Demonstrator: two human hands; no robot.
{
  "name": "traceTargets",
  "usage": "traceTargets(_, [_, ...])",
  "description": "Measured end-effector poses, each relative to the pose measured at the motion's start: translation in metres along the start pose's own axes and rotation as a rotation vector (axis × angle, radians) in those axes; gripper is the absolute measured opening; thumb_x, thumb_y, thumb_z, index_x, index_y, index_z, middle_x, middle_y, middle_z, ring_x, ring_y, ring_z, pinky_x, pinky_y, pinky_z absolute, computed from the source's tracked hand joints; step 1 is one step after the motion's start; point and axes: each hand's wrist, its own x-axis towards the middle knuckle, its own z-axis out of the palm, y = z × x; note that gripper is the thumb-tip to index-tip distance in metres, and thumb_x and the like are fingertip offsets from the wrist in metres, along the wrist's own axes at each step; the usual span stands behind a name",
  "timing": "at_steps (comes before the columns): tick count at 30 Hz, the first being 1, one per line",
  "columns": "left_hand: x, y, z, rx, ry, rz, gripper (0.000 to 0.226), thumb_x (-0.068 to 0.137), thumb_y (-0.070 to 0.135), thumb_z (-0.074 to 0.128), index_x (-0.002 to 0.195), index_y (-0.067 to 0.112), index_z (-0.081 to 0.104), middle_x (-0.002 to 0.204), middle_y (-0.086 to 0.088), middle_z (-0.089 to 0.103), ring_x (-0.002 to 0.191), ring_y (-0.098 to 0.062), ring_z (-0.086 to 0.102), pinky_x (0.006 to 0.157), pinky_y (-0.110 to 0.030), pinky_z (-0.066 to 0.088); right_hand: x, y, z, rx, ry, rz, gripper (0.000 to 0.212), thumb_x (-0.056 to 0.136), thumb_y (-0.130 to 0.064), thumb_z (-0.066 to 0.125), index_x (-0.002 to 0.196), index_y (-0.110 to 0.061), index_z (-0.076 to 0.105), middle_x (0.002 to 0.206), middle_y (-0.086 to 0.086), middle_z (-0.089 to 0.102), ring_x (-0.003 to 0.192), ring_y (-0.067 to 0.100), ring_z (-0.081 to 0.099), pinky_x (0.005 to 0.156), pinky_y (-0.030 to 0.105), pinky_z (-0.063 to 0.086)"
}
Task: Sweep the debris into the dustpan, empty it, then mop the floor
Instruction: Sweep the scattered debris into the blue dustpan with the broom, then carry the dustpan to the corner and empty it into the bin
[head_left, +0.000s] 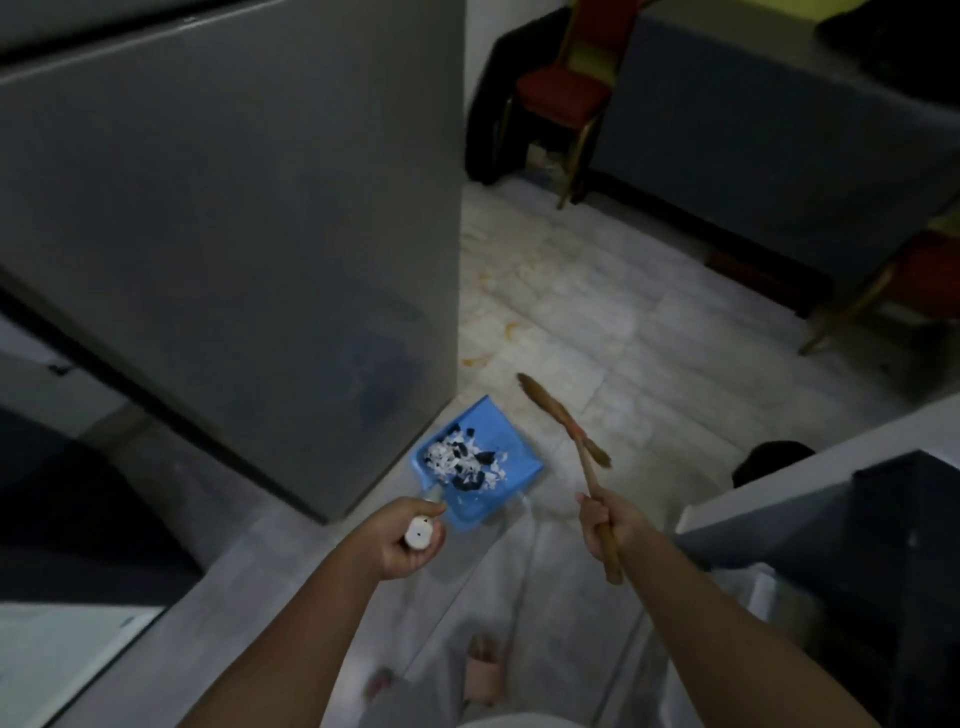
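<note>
A blue dustpan (493, 431) hangs low over the pale tiled floor (597, 322), beside the corner of a grey cabinet. White and black debris (467, 462) lies heaped in its pan. My left hand (410, 540) is shut on the dustpan's white handle (420, 532). To the right, my right hand (605, 525) grips the wooden handle of a small broom (556, 415), whose brown bristle head points up and away over the floor, apart from the dustpan.
A tall grey cabinet (234, 234) fills the left. A dark counter edge (831, 499) stands at the right. Red chairs (561, 93) and a grey table (753, 135) stand at the back. Orange stains (514, 330) mark the tiles. My slippered feet (483, 665) show below.
</note>
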Motion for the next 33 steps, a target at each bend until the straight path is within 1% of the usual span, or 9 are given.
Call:
traceTargets(9, [0.051, 0.117, 0.084, 0.137, -0.075, -0.029, 0.009, 0.096, 0.004, 0.047, 0.087, 0.003, 0.044, 0.042, -0.007, 0.045, 0.028, -0.015, 0.051, 0.033, -0.020, 0.049, 0.018, -0.091, 0.021, 0.184, 0.109, -0.192, 0.034, 0.107, -0.024, 0.034, 0.075, -0.013, 0.036, 0.031, 0.000, 0.032, 0.016, 0.008, 0.031, 0.022, 0.010, 0.022])
traceTargets(13, [0.075, 0.175, 0.135, 0.182, -0.141, -0.055, 0.011, 0.096, 0.004, 0.046, 0.086, 0.001, 0.046, 0.044, -0.008, 0.045, 0.029, -0.014, 0.051, 0.033, -0.019, 0.048, 0.028, -0.126, 0.040, 0.245, 0.193, -0.251, 0.035, 0.106, -0.021, 0.037, 0.070, -0.018, 0.038, 0.049, -0.002, 0.035, 0.016, 0.007, 0.029, 0.023, 0.006, 0.021])
traceTargets(14, [0.080, 0.188, 0.150, 0.208, -0.155, -0.062, 0.011, 0.096, 0.005, 0.046, 0.086, 0.002, 0.046, 0.044, -0.008, 0.045, 0.029, -0.014, 0.051, 0.033, -0.019, 0.048, 0.030, -0.133, 0.043, 0.245, 0.206, -0.259, 0.035, 0.105, -0.021, 0.038, 0.071, -0.019, 0.039, 0.049, -0.003, 0.035, 0.016, 0.007, 0.028, 0.023, 0.006, 0.020])
traceTargets(17, [0.092, 0.215, 0.197, 0.329, -0.166, -0.062, 0.016, 0.096, 0.005, 0.047, 0.080, 0.004, 0.046, 0.041, -0.007, 0.046, 0.028, -0.013, 0.051, 0.032, -0.019, 0.047, 0.034, -0.151, 0.037, 0.269, 0.212, -0.256, 0.036, 0.106, -0.019, 0.035, 0.070, -0.015, 0.035, 0.031, 0.000, 0.032, 0.015, 0.008, 0.029, 0.023, 0.006, 0.019])
traceTargets(19, [0.101, 0.229, 0.230, 0.412, -0.180, -0.061, 0.020, 0.096, 0.004, 0.047, 0.076, 0.005, 0.043, 0.040, -0.006, 0.046, 0.028, -0.012, 0.051, 0.032, -0.018, 0.048, 0.034, -0.164, 0.028, 0.294, 0.208, -0.244, 0.036, 0.106, -0.017, 0.032, 0.070, -0.014, 0.032, 0.029, 0.001, 0.031, 0.015, 0.008, 0.029, 0.022, 0.006, 0.019])
traceTargets(23, [0.121, 0.249, 0.299, 0.526, -0.245, -0.081, 0.021, 0.097, 0.006, 0.044, 0.076, 0.004, 0.043, 0.040, -0.007, 0.047, 0.029, -0.012, 0.051, 0.032, -0.016, 0.046, 0.029, -0.200, 0.009, 0.303, 0.195, -0.233, 0.031, 0.106, -0.017, 0.031, 0.077, -0.015, 0.039, 0.031, 0.002, 0.031, 0.016, 0.010, 0.029, 0.023, 0.006, 0.022])
traceTargets(27, [0.144, 0.259, 0.370, 0.656, -0.271, -0.067, 0.011, 0.095, 0.005, 0.047, 0.085, 0.006, 0.045, 0.043, -0.008, 0.047, 0.030, -0.012, 0.050, 0.033, -0.016, 0.046, 0.031, -0.244, -0.012, 0.246, 0.178, -0.196, 0.038, 0.106, -0.024, 0.033, 0.069, -0.013, 0.036, 0.033, 0.000, 0.033, 0.017, 0.010, 0.032, 0.024, 0.008, 0.027])
traceTargets(30, [0.163, 0.259, 0.421, 0.704, -0.311, -0.110, 0.003, 0.096, 0.006, 0.046, 0.096, 0.007, 0.043, 0.046, -0.007, 0.046, 0.031, -0.012, 0.049, 0.031, -0.016, 0.044, 0.037, -0.283, -0.030, 0.239, 0.172, -0.180, 0.035, 0.106, -0.023, 0.036, 0.073, -0.012, 0.039, 0.036, 0.001, 0.035, 0.018, 0.010, 0.032, 0.023, 0.009, 0.026])
traceTargets(33, [0.179, 0.255, 0.476, 0.756, -0.318, -0.167, 0.003, 0.097, 0.009, 0.046, 0.097, 0.007, 0.044, 0.051, -0.006, 0.048, 0.033, -0.010, 0.051, 0.032, -0.015, 0.044, 0.037, -0.325, -0.051, 0.242, 0.153, -0.132, 0.031, 0.106, -0.023, 0.038, 0.077, -0.011, 0.039, 0.035, 0.002, 0.036, 0.018, 0.009, 0.032, 0.023, 0.009, 0.026])
